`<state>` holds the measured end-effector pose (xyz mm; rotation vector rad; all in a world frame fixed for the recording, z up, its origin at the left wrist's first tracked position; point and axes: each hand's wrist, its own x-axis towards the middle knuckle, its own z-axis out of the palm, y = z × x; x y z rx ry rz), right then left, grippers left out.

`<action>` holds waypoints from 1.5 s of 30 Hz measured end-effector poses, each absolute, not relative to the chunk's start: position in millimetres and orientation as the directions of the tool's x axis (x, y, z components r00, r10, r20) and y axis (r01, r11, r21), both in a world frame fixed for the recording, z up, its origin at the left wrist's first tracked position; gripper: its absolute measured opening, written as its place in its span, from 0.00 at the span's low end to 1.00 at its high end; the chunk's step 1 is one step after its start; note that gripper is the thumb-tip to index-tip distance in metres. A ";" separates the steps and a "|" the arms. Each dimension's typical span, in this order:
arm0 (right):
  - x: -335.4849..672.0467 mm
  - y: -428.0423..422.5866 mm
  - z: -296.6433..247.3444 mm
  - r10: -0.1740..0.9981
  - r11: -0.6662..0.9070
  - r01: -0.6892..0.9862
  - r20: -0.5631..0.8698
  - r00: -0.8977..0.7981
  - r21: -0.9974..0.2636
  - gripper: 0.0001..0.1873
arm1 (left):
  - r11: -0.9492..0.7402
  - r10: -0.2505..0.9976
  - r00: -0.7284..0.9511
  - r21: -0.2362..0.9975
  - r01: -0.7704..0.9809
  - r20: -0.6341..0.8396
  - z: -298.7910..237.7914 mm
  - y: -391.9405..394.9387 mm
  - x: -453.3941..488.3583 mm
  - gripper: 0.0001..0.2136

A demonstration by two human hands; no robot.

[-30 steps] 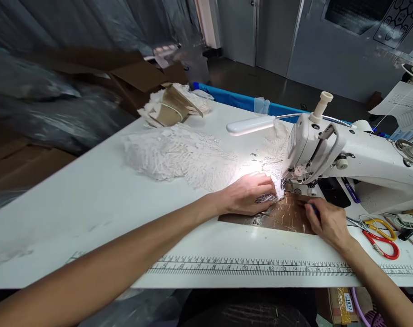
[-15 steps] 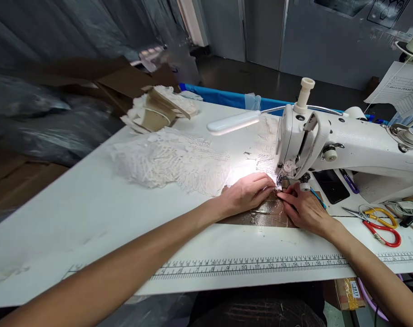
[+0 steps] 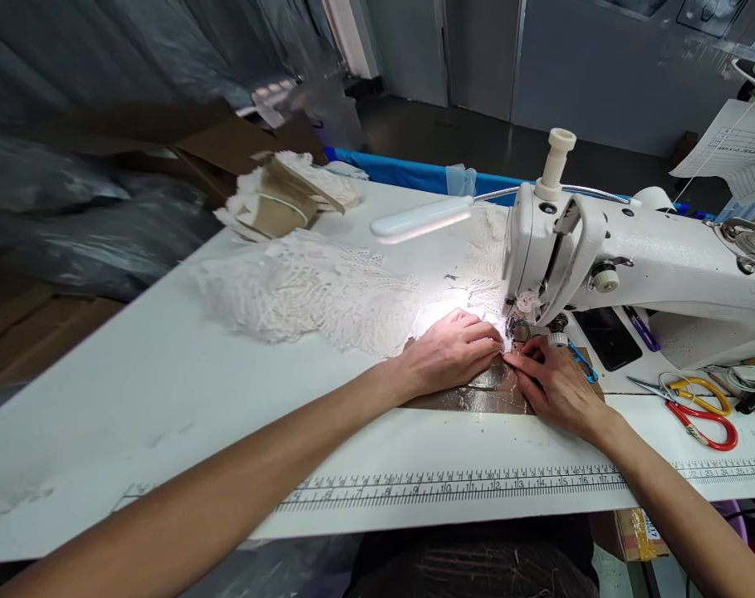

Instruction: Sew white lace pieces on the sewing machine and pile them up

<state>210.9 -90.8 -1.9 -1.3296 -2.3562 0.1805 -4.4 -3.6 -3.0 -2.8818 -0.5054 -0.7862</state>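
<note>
White lace fabric point(image 3: 327, 286) lies bunched on the table and runs to the needle area of a white sewing machine point(image 3: 651, 241). My left hand point(image 3: 458, 349) presses on the lace just left of the presser foot point(image 3: 514, 330), its fingers bent together at the edge. Close by on the right, my right hand point(image 3: 555, 378) pinches the near edge of the lace between thumb and fingertips. Both hands rest over a shiny brown taped patch point(image 3: 477, 397). The fabric under the fingers is mostly hidden, and a lamp brightens that spot.
Scissors with red and yellow handles point(image 3: 701, 411), a black phone point(image 3: 607, 339) and blue snips point(image 3: 582, 363) lie right of my hands. A lace bundle on brown card point(image 3: 283, 199) sits at the back left. A lamp bar point(image 3: 420, 219) juts left from the machine. A printed ruler point(image 3: 445, 490) lines the front edge.
The view has shifted slightly. Both hands stay by the presser foot, with only small finger movements; the lace looks nearly the same.
</note>
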 end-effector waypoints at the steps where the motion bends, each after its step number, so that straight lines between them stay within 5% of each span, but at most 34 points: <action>1: 210.6 -91.2 -1.5 0.846 0.526 0.789 0.290 -0.448 -0.317 0.16 | -0.938 0.287 0.813 -0.022 0.345 0.506 -2.8 -3.6 -4.2 0.17; 9: 220.8 -72.9 21.5 0.916 0.378 0.751 0.100 -0.389 -0.541 0.15 | -0.951 0.262 0.838 -0.018 0.308 0.479 1.5 -2.0 -4.2 0.16; 16: 220.2 -70.0 22.3 0.945 0.311 0.832 0.054 -0.323 -0.460 0.17 | -0.951 0.254 0.818 -0.020 0.308 0.516 0.2 -3.9 -4.6 0.14; 24: 223.6 -69.4 18.9 0.956 0.263 0.728 0.070 -0.285 -0.634 0.20 | -0.948 0.254 0.766 -0.006 0.319 0.591 -0.2 -6.0 -3.6 0.11; 45: 219.6 -75.9 16.0 0.920 0.379 0.805 0.095 -0.379 -0.457 0.19 | -0.947 0.256 0.833 -0.047 0.318 0.490 -1.3 -4.0 -3.1 0.15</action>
